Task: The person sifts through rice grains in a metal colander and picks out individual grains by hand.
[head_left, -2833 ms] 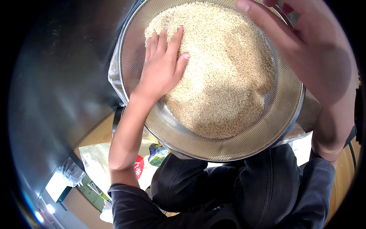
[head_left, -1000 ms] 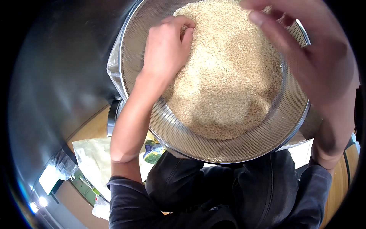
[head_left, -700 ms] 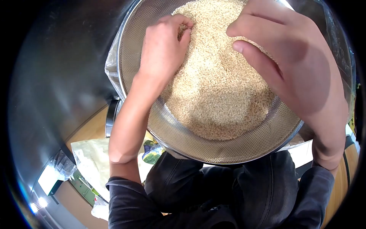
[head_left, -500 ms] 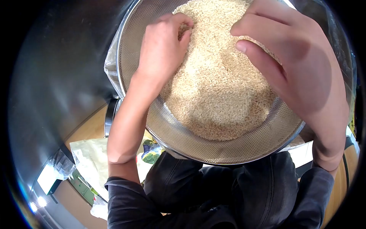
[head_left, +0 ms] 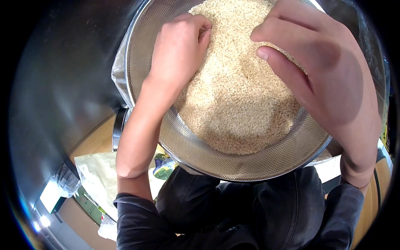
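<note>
A wide metal sieve (head_left: 233,168) with a perforated wall is above my knees, holding a large heap of pale grain (head_left: 241,96). At the heap's upper left edge, my left hand (head_left: 179,50) has its fingers curled inward with the thumb near the index finger; what they hold, if anything, is hidden. Over the right side of the heap is my right hand (head_left: 316,54), fingers bent and thumb apart from the index finger, with a gap between them. Nothing shows in that gap but grain lying below.
Clear plastic (head_left: 120,68) shows beyond the sieve's left rim. A pale bag (head_left: 98,173) and a colourful printed package (head_left: 164,166) lie below left. A dark surface (head_left: 62,91) fills the left side. Wooden flooring (head_left: 372,200) shows at the lower right.
My left hand, flat with spread fingers at first, has curled at the heap's edge. My right hand has come down and left over the grain. Both have barely moved in the last half second.
</note>
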The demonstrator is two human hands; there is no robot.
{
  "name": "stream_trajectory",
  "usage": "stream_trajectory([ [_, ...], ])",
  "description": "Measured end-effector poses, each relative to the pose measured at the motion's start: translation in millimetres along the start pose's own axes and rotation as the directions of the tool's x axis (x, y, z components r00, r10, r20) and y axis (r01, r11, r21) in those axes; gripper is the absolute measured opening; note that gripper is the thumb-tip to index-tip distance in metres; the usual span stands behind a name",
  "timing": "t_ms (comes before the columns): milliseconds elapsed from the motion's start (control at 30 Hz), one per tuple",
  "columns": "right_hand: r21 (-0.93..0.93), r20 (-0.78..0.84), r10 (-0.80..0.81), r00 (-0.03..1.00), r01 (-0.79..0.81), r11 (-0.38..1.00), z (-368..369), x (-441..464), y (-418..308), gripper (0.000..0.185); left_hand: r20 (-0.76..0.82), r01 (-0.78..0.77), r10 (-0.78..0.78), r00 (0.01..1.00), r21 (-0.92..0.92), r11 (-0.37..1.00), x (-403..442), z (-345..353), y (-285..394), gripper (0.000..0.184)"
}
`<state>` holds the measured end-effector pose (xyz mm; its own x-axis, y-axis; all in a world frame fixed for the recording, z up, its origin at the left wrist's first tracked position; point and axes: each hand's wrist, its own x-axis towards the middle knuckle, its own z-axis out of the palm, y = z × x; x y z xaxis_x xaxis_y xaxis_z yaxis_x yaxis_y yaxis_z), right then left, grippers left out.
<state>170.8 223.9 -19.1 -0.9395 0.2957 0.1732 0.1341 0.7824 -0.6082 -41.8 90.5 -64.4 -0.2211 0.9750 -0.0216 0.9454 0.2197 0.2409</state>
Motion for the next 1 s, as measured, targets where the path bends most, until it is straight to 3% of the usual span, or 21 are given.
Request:
stream_trajectory([
  [300, -0.101, 0.098, 0.030, 0.995, -0.020, 0.995, -20.2, 6.8, -11.5, 0.008, 0.002, -0.012, 0.012, 1.000, -0.037, 0.999, 1.4, 6.2, -0.1, 0.013],
  [367, -0.097, 0.183, 0.103, 0.978, -0.086, 0.992, -20.1, 9.0, -12.6, 0.007, -0.004, 0.027, -0.027, 1.000, -0.114, 0.993, 0.3, 8.3, 0.0, 0.019],
  [467, -0.196, 0.042, 0.088, 0.995, -0.078, 0.978, -9.3, 6.6, -21.3, 0.005, -0.004, 0.010, -0.011, 1.000, -0.169, 0.986, -0.6, 8.5, 1.8, 0.019],
  [700, -0.108, 0.007, 0.038, 0.999, -0.037, 0.993, -1.4, 2.3, -8.2, 0.013, -0.037, 0.031, -0.044, 0.998, -0.294, 0.955, -7.5, 2.2, 12.6, 0.018],
  [800, -0.058, -0.003, 0.026, 1.000, -0.026, 0.998, 1.5, -0.7, -4.9, 0.016, 0.005, 0.080, -0.087, 0.996, -0.447, 0.891, -16.3, -6.5, 23.3, 0.015],
  [867, -0.011, -0.005, 0.021, 1.000, -0.021, 1.000, 1.4, 0.5, -6.6, 0.018, 0.117, 0.214, -0.183, 0.976, -0.646, 0.733, -23.7, -11.4, 33.6, 0.014],
  [900, 0.017, -0.007, 0.013, 1.000, -0.013, 1.000, 1.4, 1.7, -7.2, 0.018, 0.114, 0.215, -0.187, 0.976, -0.648, 0.730, -26.9, -13.8, 36.5, 0.014],
  [967, 0.071, -0.012, -0.001, 1.000, 0.002, 0.997, 1.2, 3.0, -7.8, 0.019, 0.164, 0.240, -0.184, 0.969, -0.803, 0.546, -32.4, -17.9, 42.2, 0.016],
  [1000, 0.119, -0.017, -0.012, 1.000, 0.014, 0.993, 1.3, 3.8, -7.5, 0.019, 0.162, 0.238, -0.186, 0.969, -0.805, 0.543, -34.8, -20.1, 43.8, 0.016],
])
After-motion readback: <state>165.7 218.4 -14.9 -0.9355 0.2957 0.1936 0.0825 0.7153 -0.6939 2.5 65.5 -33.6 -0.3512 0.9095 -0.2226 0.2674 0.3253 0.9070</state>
